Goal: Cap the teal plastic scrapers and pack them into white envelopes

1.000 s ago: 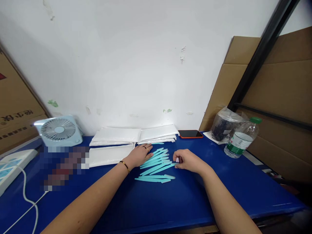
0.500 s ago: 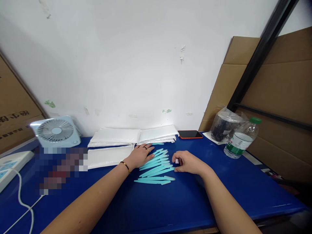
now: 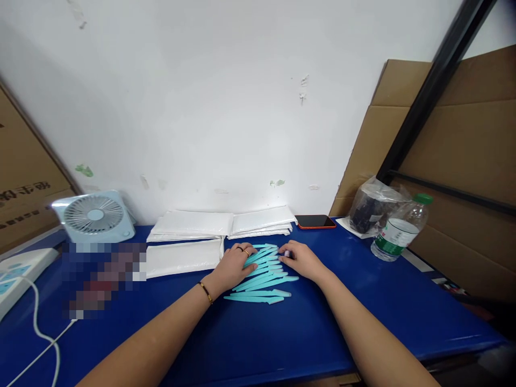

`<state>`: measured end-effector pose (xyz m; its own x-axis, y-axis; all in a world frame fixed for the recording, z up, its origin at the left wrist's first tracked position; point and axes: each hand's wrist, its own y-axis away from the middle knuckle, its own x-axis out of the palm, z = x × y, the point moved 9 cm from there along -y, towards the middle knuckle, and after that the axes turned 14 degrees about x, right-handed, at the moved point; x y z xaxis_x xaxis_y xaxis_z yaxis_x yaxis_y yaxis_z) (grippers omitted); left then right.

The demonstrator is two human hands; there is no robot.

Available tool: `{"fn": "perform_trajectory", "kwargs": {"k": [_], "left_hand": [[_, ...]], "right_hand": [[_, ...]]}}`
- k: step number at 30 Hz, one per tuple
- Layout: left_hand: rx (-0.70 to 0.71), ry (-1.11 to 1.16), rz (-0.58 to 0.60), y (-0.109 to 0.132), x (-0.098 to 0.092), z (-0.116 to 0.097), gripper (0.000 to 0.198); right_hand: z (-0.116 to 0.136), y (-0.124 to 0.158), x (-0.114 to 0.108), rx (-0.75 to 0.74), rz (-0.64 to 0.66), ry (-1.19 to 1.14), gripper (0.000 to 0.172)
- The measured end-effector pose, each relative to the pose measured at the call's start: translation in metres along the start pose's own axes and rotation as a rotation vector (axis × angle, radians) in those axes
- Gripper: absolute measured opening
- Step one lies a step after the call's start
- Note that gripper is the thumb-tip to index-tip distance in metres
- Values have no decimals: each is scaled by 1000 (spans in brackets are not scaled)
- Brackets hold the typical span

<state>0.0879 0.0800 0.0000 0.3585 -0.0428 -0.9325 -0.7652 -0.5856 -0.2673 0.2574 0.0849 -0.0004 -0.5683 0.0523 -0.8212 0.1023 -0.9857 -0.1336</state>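
both hands flat, fingers spread: left hand (image 3: 234,263), right hand (image 3: 301,259) on teal sticks (image 3: 264,277), mid-bench; light, stiff, slippery—pinch ends.

The table (image 3: 282,333) is deep blue. The sticks (image 3: 264,274) fanned out on it are light turquoise. Behind them lie plain white packets (image 3: 193,223). The fan (image 3: 94,217) is pale blue with a white grille. The phone (image 3: 315,221) has a black screen and an orange-red edge. The bottle (image 3: 397,231) is clear with a green cap and a white and green label. The bag (image 3: 371,207) is clear with dark contents. The cardboard (image 3: 463,145) is brown, the wall (image 3: 201,97) white with small green flecks.
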Motion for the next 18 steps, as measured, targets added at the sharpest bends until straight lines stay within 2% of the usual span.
{"fn": "perform_trajectory", "kwargs": {"k": [4, 7, 12, 15, 18], "left_hand": [[-75, 7, -56, -3, 0, 6, 21], [-95, 11, -80, -6, -6, 8, 17], [-85, 46, -130, -15, -18, 5, 18], [-115, 36, -98, -17, -14, 7, 18], [-98, 30, -106, -17, -12, 7, 34]], "right_hand": [[1, -6, 9, 5, 23, -49, 8], [4, -5, 5, -12, 28, -100, 9], [16, -1, -15, -87, -50, -180, 11], [17, -1, -16, -80, -41, -159, 11], [14, -1, -12, -47, 6, -141, 13]]}}
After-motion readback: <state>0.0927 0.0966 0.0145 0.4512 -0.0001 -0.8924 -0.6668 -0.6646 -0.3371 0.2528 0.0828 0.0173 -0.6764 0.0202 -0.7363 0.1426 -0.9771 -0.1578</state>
